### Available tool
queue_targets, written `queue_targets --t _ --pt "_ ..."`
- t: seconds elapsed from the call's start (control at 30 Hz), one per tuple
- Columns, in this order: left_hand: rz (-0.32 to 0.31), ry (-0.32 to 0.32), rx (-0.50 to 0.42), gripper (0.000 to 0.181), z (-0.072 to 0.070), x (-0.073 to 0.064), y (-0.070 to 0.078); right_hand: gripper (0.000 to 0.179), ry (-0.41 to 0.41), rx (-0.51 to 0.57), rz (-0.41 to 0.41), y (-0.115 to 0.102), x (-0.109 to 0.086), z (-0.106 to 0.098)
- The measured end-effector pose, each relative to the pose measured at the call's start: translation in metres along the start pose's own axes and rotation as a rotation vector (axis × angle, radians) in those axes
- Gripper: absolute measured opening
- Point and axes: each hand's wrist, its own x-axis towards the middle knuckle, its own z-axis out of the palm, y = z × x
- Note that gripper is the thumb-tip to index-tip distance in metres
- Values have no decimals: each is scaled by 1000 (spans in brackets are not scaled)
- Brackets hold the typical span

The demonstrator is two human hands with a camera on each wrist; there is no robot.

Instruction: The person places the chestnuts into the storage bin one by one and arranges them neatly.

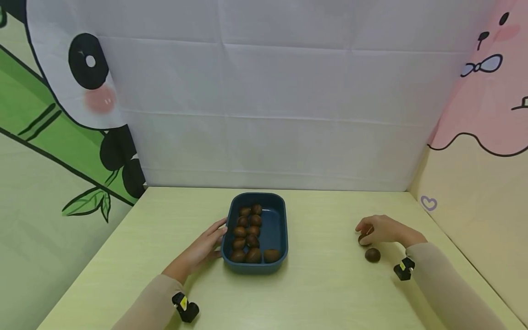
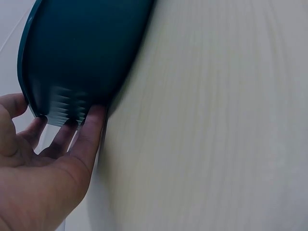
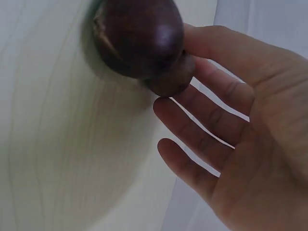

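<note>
A dark blue rectangular box holds several brown chestnuts, mostly lined up along its left side. My left hand lies against the box's left wall; in the left wrist view its fingertips touch the teal-looking outer side. At the right of the table, my right hand pinches a chestnut between thumb and fingers. Just nearer to me sits another chestnut. In the right wrist view that loose chestnut looms large and partly covers the pinched one.
The pale wood-grain table carries the box near its middle. A white sheet stands behind it. Cartoon-printed panels flank both sides, green on the left and pink and cream on the right.
</note>
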Motion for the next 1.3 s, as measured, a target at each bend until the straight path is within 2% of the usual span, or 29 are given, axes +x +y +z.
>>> queue_targets --t 0.17,0.43,0.67,0.8,1.0,1.3 --pt "-3 1 -5 59 0 1 0 30 -5 44 26 9 -2 4" --pt "-14 15 -8 58 1 2 0 26 2 25 36 11 1 6" --pt "-9 -7 -8 60 0 1 0 27 -4 18 26 8 1 5" --pt "-5 -8 -9 60 0 1 -1 28 -6 17 8 0 4 2" --pt "-4 -3 4 60 0 0 0 29 2 5 -91 -16 15 0" --pt "2 -13 4 61 1 -4 3 31 -13 5 -173 -59 37 -1"
